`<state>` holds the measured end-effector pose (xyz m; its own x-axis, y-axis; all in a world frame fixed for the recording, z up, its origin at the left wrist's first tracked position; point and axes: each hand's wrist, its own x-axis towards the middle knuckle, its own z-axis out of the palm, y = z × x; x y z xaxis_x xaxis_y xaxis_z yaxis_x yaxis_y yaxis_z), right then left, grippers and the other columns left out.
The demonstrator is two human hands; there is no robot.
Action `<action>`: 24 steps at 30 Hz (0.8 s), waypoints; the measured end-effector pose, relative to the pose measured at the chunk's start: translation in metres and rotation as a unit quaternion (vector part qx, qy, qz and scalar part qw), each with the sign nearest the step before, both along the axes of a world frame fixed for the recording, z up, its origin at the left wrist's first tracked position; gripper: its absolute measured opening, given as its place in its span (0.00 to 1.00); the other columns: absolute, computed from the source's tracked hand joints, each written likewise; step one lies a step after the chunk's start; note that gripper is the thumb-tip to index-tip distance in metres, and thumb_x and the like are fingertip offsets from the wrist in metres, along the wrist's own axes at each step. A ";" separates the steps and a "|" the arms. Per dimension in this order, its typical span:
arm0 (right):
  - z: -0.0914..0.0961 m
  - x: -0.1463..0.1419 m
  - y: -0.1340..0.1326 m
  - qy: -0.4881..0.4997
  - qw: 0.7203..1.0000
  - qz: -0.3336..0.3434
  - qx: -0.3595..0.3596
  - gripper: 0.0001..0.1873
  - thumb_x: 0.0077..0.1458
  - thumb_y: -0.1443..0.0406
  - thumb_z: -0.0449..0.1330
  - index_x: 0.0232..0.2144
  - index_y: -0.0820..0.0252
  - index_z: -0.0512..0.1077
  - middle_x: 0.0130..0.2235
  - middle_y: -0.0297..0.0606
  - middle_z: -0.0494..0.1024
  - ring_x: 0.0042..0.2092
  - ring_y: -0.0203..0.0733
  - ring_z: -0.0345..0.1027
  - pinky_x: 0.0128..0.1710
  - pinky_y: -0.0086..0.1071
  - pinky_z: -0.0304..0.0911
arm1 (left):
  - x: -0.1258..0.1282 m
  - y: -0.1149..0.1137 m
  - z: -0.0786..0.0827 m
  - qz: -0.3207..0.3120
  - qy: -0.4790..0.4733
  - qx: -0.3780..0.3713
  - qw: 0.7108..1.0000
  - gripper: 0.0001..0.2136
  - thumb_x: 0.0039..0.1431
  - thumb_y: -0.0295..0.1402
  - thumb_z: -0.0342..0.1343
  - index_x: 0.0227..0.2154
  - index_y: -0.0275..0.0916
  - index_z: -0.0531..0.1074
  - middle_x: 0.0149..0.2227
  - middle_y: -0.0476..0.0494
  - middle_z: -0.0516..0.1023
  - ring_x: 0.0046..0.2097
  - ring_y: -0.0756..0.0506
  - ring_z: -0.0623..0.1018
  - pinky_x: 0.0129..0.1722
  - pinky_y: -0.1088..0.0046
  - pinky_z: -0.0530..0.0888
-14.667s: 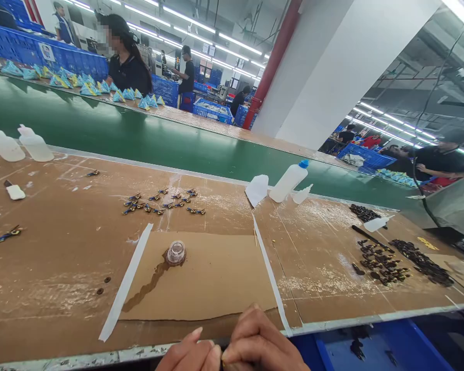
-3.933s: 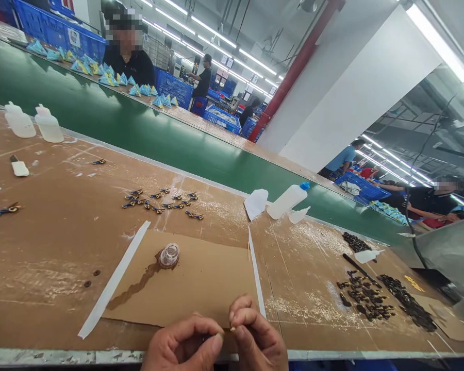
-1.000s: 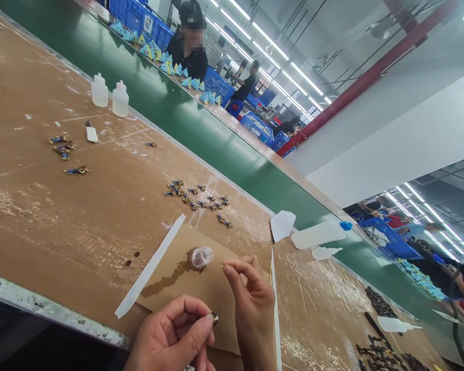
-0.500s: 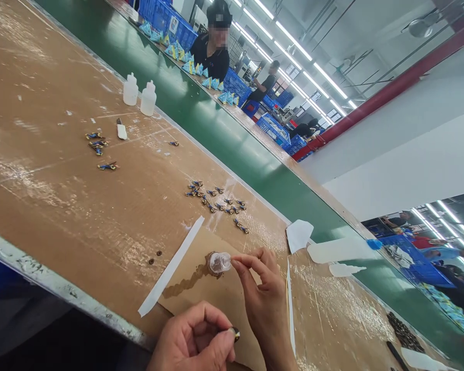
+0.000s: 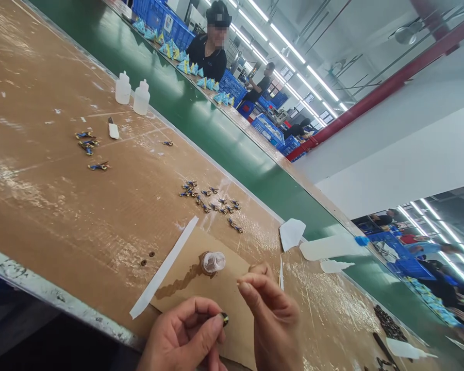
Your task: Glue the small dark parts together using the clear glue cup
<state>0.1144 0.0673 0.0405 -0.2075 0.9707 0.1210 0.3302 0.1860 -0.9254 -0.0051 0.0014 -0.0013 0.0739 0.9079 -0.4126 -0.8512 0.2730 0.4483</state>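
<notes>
My left hand [image 5: 187,335] is closed in a pinch on a small dark piece with a yellow mark [image 5: 225,319]; most of the piece hides behind the thumb and fingers. To its right, above the brown cardboard sheet [image 5: 226,288], my right hand [image 5: 274,314] has thumb and forefinger pressed together; anything between them is too small to make out. A small clear cup [image 5: 214,262] stands on the sheet, apart from both hands, with a dark wet stain [image 5: 178,283] beside it. Several small blue-and-yellow figures [image 5: 206,195] lie farther out on the table.
Two white squeeze bottles [image 5: 141,98] and a short white-handled blade [image 5: 113,130] are at the far left. A larger bottle [image 5: 325,248] lies on its side at right, near a pile of dark bits [image 5: 388,323]. A green belt [image 5: 247,154] runs beyond; a person [image 5: 209,54] sits across it.
My right hand has drawn back from the clear cup, toward me and to the right, its fingers still pinched. The left hand still holds the small piece. The view has shifted slightly.
</notes>
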 end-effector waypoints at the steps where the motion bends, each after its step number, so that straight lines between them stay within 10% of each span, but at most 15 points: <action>1: -0.002 0.002 -0.004 0.035 0.999 -0.009 -0.017 0.05 0.50 0.58 0.66 0.26 0.51 0.77 0.28 0.30 0.64 0.35 0.40 0.58 0.38 0.35 0.55 | -0.001 0.001 0.001 0.001 -0.002 0.000 1.000 0.20 0.36 0.45 0.72 0.23 0.34 0.74 0.19 0.52 0.77 0.14 0.55 0.71 0.21 0.73 0.77; 24: -0.023 0.015 -0.032 0.070 0.996 0.020 0.048 0.06 0.54 0.58 0.64 0.29 0.50 0.79 0.28 0.31 0.61 0.33 0.39 0.56 0.34 0.34 0.51 | -0.002 0.001 0.004 -0.052 -0.014 -0.018 0.998 0.19 0.34 0.46 0.71 0.20 0.33 0.77 0.15 0.51 0.75 0.10 0.61 0.62 0.12 0.84 0.69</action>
